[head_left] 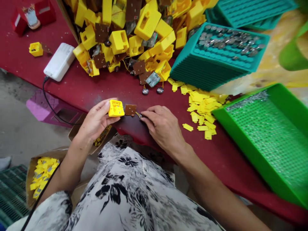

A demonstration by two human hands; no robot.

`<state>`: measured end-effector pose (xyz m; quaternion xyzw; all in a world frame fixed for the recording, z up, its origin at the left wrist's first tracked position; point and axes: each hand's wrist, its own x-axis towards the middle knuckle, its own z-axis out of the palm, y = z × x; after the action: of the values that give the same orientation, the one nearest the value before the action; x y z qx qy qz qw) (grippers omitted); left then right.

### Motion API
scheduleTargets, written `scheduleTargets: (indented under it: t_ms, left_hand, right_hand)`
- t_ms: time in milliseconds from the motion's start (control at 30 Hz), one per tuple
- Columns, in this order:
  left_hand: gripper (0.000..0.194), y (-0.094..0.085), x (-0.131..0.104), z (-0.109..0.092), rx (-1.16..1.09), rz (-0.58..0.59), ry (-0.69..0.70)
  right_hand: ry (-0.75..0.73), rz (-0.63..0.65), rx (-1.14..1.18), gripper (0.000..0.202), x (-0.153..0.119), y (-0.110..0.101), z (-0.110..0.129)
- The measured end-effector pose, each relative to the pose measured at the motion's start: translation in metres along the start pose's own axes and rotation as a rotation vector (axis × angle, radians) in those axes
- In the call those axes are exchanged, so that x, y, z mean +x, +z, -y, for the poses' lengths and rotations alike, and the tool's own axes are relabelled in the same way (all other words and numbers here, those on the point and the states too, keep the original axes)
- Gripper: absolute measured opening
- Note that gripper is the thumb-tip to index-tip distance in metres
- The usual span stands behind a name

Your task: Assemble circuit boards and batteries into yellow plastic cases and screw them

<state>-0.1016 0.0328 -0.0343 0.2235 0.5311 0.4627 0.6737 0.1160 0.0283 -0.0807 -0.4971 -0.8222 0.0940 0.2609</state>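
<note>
Between the fingers and thumb of my left hand is a small yellow plastic housing, its open side facing up. A brown circuit board lies just to its right, joined to it by thin wires. From the board's right side, short yellow wires run to a small round metal-faced part. My right hand pinches that round part by its edge, thumb and index finger closed on it. Both hands are low over the near edge of the dark red table.
A heap of yellow housings with boards fills the back. Teal stacked trays hold round metal discs. Loose yellow covers lie right, beside a green tray. A white power bank with a cable sits left; a box of yellow parts stands below.
</note>
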Motion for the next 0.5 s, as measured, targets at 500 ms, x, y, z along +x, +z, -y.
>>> scheduleTargets:
  t_ms: [500]
  left_hand:
    - [0.039, 0.008, -0.018, 0.005, 0.028, 0.098, -0.137]
  right_hand:
    - [0.144, 0.023, 0.076, 0.012, 0.017, -0.018, -0.006]
